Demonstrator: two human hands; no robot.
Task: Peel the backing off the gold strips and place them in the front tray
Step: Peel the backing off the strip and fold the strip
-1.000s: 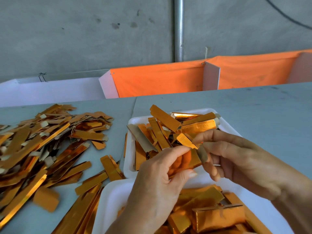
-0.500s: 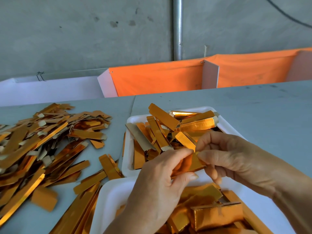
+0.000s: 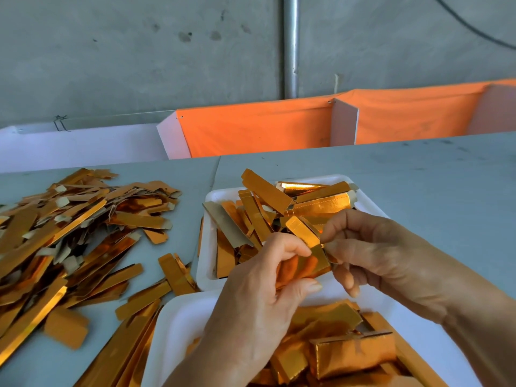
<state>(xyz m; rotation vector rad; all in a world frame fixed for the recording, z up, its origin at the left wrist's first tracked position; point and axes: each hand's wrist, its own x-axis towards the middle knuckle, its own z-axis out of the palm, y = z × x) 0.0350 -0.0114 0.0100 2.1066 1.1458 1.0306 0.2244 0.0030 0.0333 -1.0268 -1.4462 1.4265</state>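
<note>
A rough grey concrete wall [image 3: 139,57] fills the background, with an upright silver metal pipe [image 3: 290,46] running down it. Below stand orange fabric partitions [image 3: 257,129] with white divider panels [image 3: 344,122]. A flat pale grey-blue tabletop [image 3: 418,174] spreads in front, evenly lit.

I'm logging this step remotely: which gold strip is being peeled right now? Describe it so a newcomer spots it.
Start at the far white tray, then drop to the two hands in front of it. The gold strip runs between them, left hand gripping its lower part, right hand pinching its edge. It alone is off the piles, in fingers.
</note>
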